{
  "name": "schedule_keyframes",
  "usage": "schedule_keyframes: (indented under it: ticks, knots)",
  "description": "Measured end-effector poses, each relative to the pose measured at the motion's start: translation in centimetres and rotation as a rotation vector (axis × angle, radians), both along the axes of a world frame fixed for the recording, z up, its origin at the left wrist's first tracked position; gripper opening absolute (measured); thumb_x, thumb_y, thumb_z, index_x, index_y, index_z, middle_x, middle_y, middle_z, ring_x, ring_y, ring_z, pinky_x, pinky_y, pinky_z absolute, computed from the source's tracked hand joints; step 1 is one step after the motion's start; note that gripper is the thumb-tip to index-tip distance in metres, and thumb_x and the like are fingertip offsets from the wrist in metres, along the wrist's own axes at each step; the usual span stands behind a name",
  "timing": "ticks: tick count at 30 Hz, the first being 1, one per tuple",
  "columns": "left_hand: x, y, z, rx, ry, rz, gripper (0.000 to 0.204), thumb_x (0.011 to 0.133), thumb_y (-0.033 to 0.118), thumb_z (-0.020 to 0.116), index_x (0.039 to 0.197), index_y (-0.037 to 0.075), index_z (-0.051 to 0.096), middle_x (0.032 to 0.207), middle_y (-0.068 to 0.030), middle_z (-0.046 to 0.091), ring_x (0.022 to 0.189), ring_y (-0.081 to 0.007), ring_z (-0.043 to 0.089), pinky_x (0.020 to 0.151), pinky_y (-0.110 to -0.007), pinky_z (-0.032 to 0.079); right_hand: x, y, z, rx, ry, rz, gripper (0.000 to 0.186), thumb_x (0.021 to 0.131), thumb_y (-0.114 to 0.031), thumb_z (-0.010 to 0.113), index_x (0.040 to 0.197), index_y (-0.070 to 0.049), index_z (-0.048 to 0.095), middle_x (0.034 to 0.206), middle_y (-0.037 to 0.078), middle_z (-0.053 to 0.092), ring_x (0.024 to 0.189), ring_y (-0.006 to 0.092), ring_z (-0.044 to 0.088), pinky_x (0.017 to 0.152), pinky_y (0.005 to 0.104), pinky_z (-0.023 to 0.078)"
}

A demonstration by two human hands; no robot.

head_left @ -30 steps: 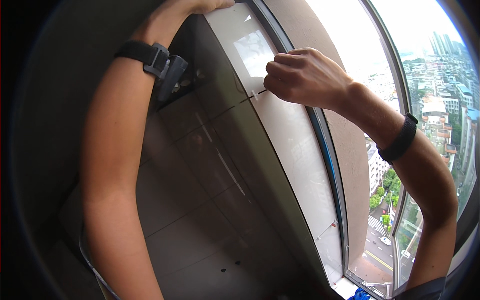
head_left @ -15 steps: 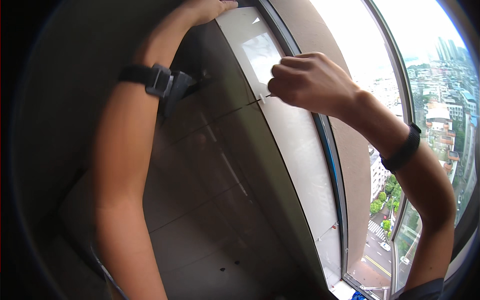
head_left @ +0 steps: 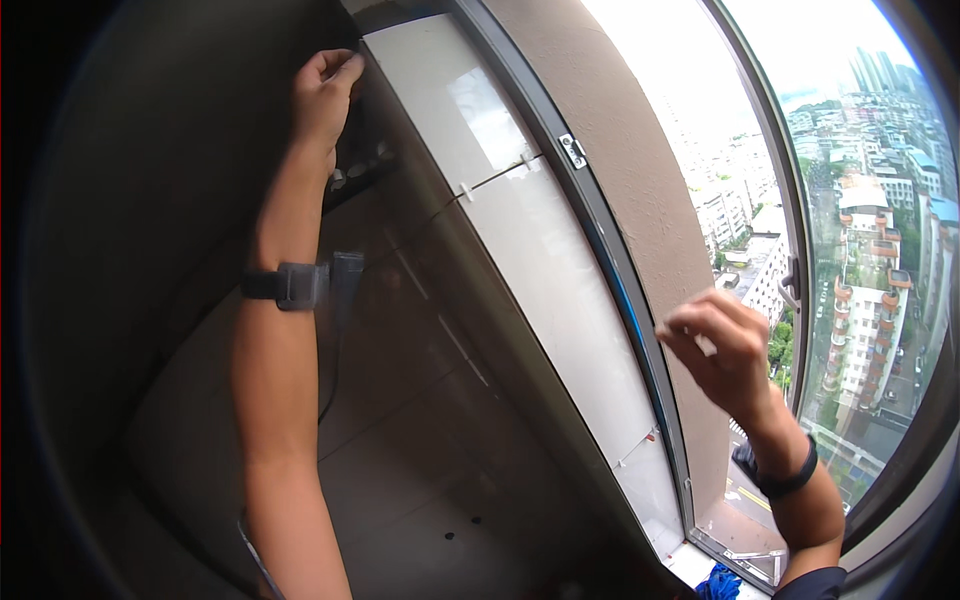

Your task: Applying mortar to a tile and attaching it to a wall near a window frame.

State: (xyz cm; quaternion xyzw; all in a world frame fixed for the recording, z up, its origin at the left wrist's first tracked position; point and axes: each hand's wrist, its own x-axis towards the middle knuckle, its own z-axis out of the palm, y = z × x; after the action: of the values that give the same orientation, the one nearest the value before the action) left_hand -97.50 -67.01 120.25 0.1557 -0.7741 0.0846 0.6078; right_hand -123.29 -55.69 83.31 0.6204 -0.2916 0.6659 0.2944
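Observation:
A glossy light tile ledge [head_left: 550, 270] runs beside the window frame. Small white tile spacers sit in its upper joint: one spacer [head_left: 467, 192] at the inner edge, another [head_left: 530, 160] toward the frame. My left hand [head_left: 325, 100] is closed at the ledge's upper left corner, fingertips pinched close to the tile edge; whether they hold anything is hidden. My right hand [head_left: 725, 350] hovers before the window, apart from the ledge. Its fingers are curled with thumb and forefinger together, slightly blurred; anything between them is too small to make out.
Dark tiled wall [head_left: 400, 420] drops below the ledge. A dark metal window frame [head_left: 600, 215] with a latch plate borders it, then a brown outer sill [head_left: 600, 120]. The glazed sash [head_left: 850, 300] shows streets far below. Something blue and crumpled [head_left: 718, 582] lies at the lower corner.
My left hand has come off the ledge's top, moving left and down to its corner. My right hand has left the upper joint, moving down and right. The joint's spacers now show.

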Motion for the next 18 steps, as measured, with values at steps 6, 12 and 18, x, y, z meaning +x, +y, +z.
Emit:
schedule_keyframes:
  ticks: [6, 12, 18]
  knots:
    - [-1.5, 0.4, -0.3, -0.001, 0.011, -0.096, 0.016, 0.092, 0.023, 0.069, 0.097, 0.008, 0.068, 0.088, 0.0018, 0.067, 0.081, -0.0076, 0.059, 0.078, -0.026, 0.049, -0.2, 2.4, -10.3, 0.272, -0.176, 0.002, 0.016, 0.074, -0.004, 0.081, 0.076, -0.008, 0.066, 0.07, 0.005, 0.063, 0.06, 0.0198, 0.062, 0.054, 0.033, 0.048]
    - [-1.8, 1.2, -0.2, -0.008, 0.015, -0.053, 0.016, 0.095, 0.023, 0.068, 0.099, 0.008, 0.068, 0.092, 0.0004, 0.068, 0.087, -0.0091, 0.062, 0.084, -0.026, 0.048, 0.2, 3.0, -15.7, 0.42, -0.334, 0.069, 0.015, 0.074, -0.001, 0.08, 0.076, -0.006, 0.067, 0.069, 0.006, 0.063, 0.059, 0.019, 0.062, 0.053, 0.0316, 0.048]
    - [-2.4, 1.1, 0.0, -0.043, 0.035, -0.063, 0.018, 0.093, 0.021, 0.07, 0.1, 0.006, 0.064, 0.088, 0.0009, 0.066, 0.08, -0.0073, 0.059, 0.076, -0.025, 0.048, -0.9, 2.3, -12.9, 0.396, -0.319, 0.073, 0.014, 0.075, 0.0, 0.08, 0.076, -0.005, 0.066, 0.069, 0.007, 0.064, 0.059, 0.0195, 0.062, 0.053, 0.0313, 0.048]
